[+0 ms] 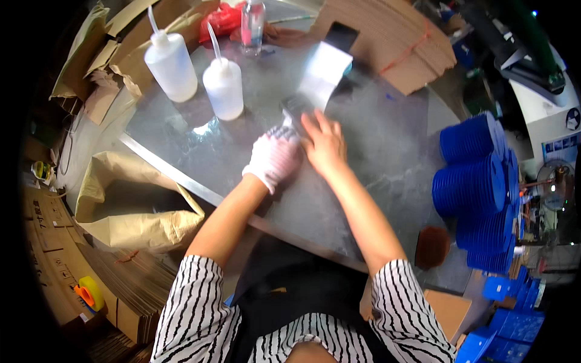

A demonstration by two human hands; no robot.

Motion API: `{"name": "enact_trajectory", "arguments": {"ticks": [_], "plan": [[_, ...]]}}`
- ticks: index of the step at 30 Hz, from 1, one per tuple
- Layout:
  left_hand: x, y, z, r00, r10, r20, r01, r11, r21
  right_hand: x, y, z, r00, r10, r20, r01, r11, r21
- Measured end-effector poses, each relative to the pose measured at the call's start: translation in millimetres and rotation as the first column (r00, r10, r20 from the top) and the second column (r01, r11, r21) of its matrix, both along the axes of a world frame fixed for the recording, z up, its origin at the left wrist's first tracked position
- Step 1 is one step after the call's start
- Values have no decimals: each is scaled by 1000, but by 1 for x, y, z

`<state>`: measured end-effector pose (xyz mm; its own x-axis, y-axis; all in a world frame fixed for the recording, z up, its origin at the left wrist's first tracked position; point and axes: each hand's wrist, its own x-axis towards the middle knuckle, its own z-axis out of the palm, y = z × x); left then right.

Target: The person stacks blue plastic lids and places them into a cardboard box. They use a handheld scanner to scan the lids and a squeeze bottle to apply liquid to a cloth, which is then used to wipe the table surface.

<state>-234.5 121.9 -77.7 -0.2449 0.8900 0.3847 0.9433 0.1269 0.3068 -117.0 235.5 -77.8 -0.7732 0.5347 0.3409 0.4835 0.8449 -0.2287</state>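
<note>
My left hand (273, 158), in a white glove, is at the middle of the metal table (387, 175). Its fingers look curled, and a small whitish bit shows at their tips; motion blur hides what they hold. Close beside it, my bare right hand (325, 144) has its fingers stretched out and apart. Just beyond both hands is a dark, flat, shiny piece (294, 106), partly covered by the fingers. A white sheet or open small box (327, 72) lies past it, with a black flat piece (341, 37) at its far end.
Two squeeze bottles (171, 66) (223, 91) and a clear bottle (253, 27) stand at the far left, by a red bag (221, 23). Stacked blue discs (469, 187) and a brown round thing (433, 247) are right. Cardboard (384, 36) lies far; a yellowish sack (130, 227) opens at left.
</note>
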Motion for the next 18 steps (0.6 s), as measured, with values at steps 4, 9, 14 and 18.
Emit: {"name": "enact_trajectory", "arguments": {"ticks": [4, 9, 14, 18], "plan": [[-2, 1, -4, 1000, -5, 19, 6, 1000, -1, -14, 31, 5, 997, -82, 2, 82, 996, 17], [-1, 17, -25, 992, -9, -128, 42, 965, 260, 22, 51, -10, 842, -120, -526, -149, 886, -440], [-8, 2, -14, 999, -40, -36, 41, 999, 16, 71, -16, 70, 522, -541, -660, -839, -185, -512], [-2, 2, -7, 997, -26, -71, 27, 1000, 12, 98, -46, 86, 377, -602, -704, -923, -309, -230]]}}
